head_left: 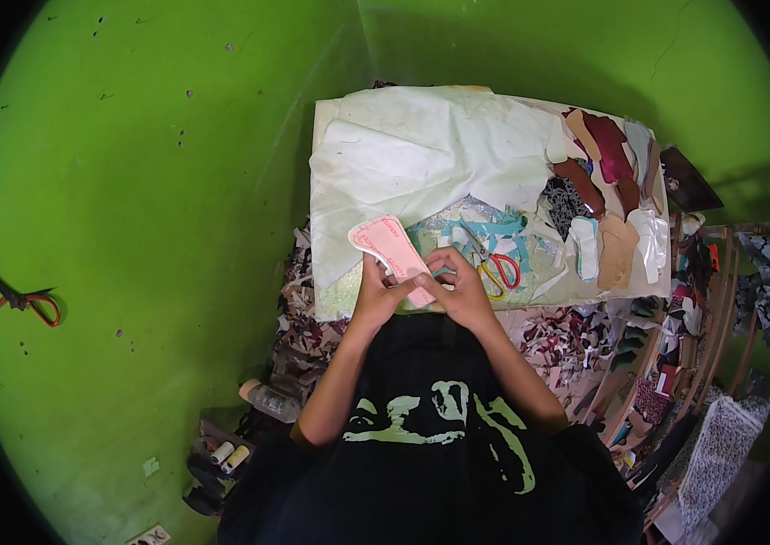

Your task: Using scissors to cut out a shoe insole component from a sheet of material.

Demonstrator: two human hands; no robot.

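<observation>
left hand [375,296] and right hand [463,289] gripping pink piece [392,245], near table edge [337,302], scissors [486,258] close, room over cloth [430,150]

We have one pink sole-shaped piece [391,250] before us, long and flat, with a broad rounded end, a straighter-sided body, and red lines and marks on its upper face. A white edge shows along its left side. It slants from upper left to lower right, the rounded end farther from us. Our left hand [378,292] and right hand [463,289] grip its near end, thumbs over its face.
</observation>
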